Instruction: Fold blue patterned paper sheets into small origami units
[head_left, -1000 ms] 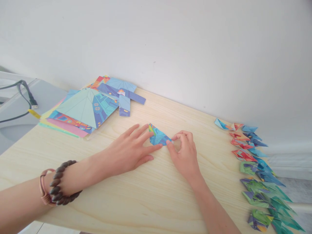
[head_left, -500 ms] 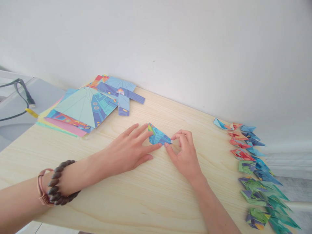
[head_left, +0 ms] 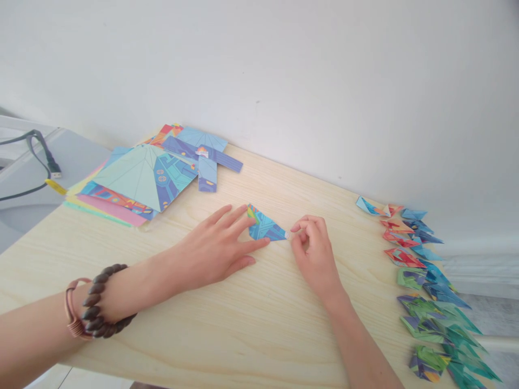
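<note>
A small folded origami paper (head_left: 265, 227), patterned in blue with a green and yellow corner, lies on the table and narrows to a pale tip at its right. My left hand (head_left: 221, 243) rests flat with fingers spread, its fingertips over the paper's left part and lower edge. Just beyond the pale tip is my right hand (head_left: 314, 251), its fingers curled and thumb and forefinger drawn together. Nothing shows between them; whether a fingertip touches the paper's point I cannot tell. A dark bead bracelet and a copper-coloured bangle circle my left wrist.
A stack of patterned and coloured paper sheets (head_left: 130, 173) lies at the back left, with cut strips (head_left: 207, 175) on it. Several folded paper pieces (head_left: 405, 256) line the table's right side. A black USB cable (head_left: 51, 162) lies at the far left. A white wall (head_left: 284, 97) stands behind.
My right thumb and forefinger have slid right off the paper's pointed end and curled closer together. My left hand stays in place on the paper. The view has shifted very slightly.
</note>
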